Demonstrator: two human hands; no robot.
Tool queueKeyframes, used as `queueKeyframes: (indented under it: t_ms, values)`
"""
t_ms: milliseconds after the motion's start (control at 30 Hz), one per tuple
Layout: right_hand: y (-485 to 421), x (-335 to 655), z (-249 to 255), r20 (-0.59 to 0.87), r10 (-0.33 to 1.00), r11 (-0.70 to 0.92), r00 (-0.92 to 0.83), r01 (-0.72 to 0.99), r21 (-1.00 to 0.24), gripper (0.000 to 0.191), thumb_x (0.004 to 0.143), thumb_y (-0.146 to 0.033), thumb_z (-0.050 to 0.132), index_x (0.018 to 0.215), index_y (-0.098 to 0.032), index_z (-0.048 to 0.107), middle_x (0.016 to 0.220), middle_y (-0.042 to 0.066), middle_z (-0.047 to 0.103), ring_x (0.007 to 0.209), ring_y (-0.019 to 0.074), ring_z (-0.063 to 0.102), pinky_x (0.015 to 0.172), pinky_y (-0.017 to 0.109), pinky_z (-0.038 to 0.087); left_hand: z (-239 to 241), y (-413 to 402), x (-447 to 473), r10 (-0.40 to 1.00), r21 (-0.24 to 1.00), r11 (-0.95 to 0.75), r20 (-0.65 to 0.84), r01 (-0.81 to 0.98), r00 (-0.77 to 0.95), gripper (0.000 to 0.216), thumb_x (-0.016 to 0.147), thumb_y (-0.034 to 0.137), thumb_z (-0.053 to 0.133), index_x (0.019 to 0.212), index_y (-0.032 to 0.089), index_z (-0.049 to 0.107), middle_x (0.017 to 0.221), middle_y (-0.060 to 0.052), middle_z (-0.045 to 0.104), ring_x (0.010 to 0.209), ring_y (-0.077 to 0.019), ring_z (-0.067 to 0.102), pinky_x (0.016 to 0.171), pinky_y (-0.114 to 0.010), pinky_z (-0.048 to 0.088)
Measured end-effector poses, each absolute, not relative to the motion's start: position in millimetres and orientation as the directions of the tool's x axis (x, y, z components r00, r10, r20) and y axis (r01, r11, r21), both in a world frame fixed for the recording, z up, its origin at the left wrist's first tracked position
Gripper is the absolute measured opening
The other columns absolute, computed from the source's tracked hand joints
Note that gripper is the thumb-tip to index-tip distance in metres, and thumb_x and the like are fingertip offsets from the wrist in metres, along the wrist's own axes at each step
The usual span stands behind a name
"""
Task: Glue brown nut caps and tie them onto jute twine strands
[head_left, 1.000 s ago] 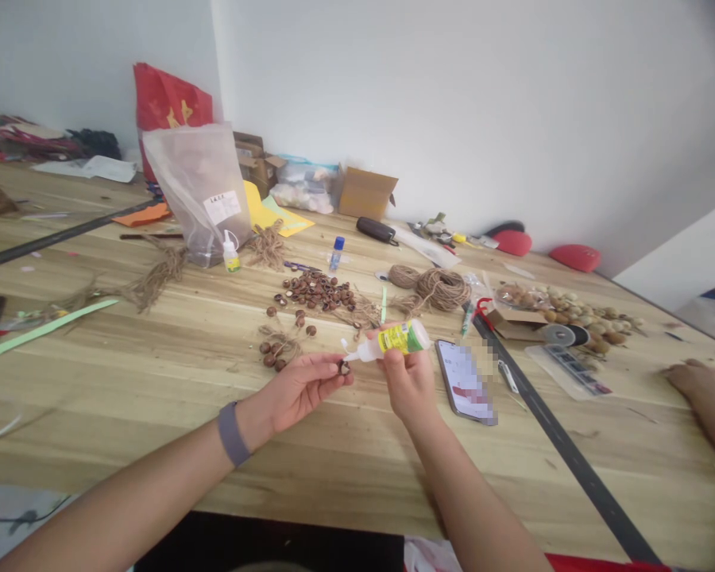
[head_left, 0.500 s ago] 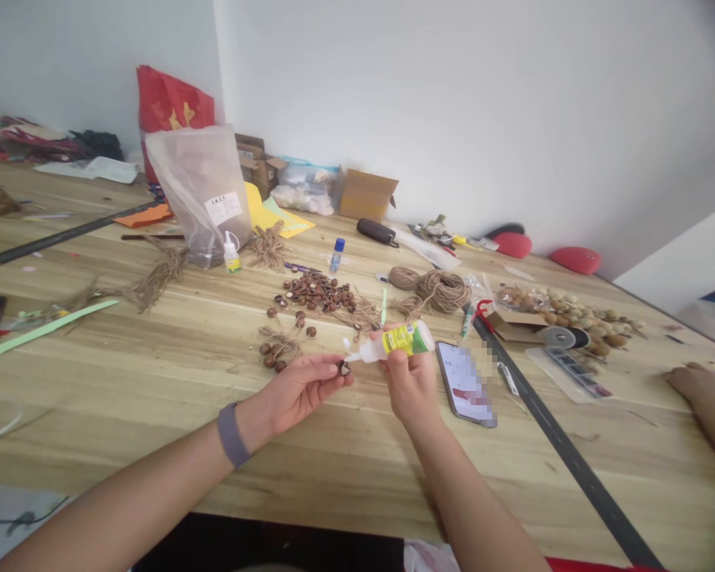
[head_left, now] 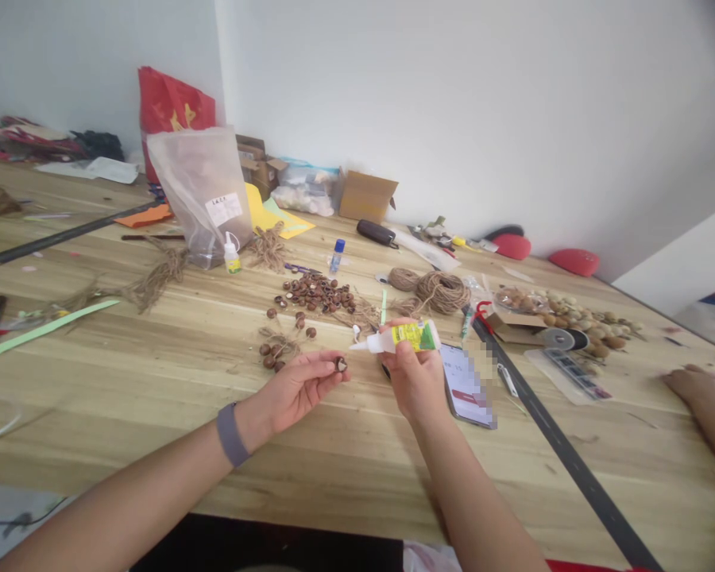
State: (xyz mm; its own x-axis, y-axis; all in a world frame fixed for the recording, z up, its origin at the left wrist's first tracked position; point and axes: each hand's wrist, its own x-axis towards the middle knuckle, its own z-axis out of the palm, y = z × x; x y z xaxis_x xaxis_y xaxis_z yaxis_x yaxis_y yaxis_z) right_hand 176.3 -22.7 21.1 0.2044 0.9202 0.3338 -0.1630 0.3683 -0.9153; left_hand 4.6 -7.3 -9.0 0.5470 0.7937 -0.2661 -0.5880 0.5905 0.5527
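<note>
Between the thumb and fingers of my left hand (head_left: 303, 387) is a small brown nut shell (head_left: 341, 365), its pale inside facing up. My right hand (head_left: 415, 376) is wrapped round a glue bottle (head_left: 414, 337) with a yellow and green label. The bottle lies nearly level, its white nozzle pointing left, a little above and apart from the shell. Just beyond my hands is a pile of brown nut shells (head_left: 322, 292). Several round nuts on twine (head_left: 272, 355) lie beside my left hand.
A phone (head_left: 468, 385) lies right of my right hand. Twine coils (head_left: 442, 291), a glue stick (head_left: 337, 257), a small glue bottle (head_left: 232, 256) and a plastic bag (head_left: 199, 191) stand farther back. Another person's hand (head_left: 691, 385) rests at the far right, near pale round pods (head_left: 596, 322).
My right hand has drawn the glue bottle slightly right, so its nozzle has come away from the shell. My left hand still holds the shell in nearly the same place.
</note>
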Motion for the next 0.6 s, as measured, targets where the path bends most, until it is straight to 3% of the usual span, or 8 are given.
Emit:
queueKeyframes:
  t_ms: [167,367,600]
  values:
    - [-20.9,179.8,19.4,0.356,0.929,0.369,0.105,-0.153,-0.917,0.047,0.069,-0.061,0.069,0.096,-0.025,0.052,0.086,0.001,0.062,0.054,0.009,0.042,0.054,0.026,0.04,-8.4,-6.6,4.6,0.803,0.551,0.583,-0.279,-0.597,0.527,0.017,0.078,-0.006,0.059,0.086,0.007,0.066,0.077,-0.005,0.073,0.07,-0.0121,0.072,0.068,-0.014,0.056]
    - [-26.5,183.1,13.1,0.466,0.88,0.464,0.09,0.043,-0.885,0.039,0.076,-0.054,0.068,0.097,-0.023,0.056,0.089,0.004,0.064,0.056,0.0108,0.047,0.05,0.025,0.038,-7.8,-6.7,5.4,0.819,0.571,0.563,-0.288,-0.598,0.496,0.015,0.08,-0.004,0.058,0.086,0.006,0.067,0.077,-0.007,0.073,0.069,-0.0125,0.071,0.067,-0.015,0.056]
    - [-32.3,175.0,18.7,0.584,0.807,0.551,0.089,0.243,-0.799,0.035,0.078,-0.052,0.066,0.094,-0.022,0.059,0.085,0.004,0.063,0.074,0.0189,0.06,0.067,0.032,0.048,-6.3,-6.5,6.1,0.827,0.58,0.558,-0.328,-0.593,0.457,0.016,0.081,-0.005,0.056,0.083,0.006,0.068,0.073,-0.007,0.073,0.064,-0.0107,0.07,0.065,-0.014,0.056]
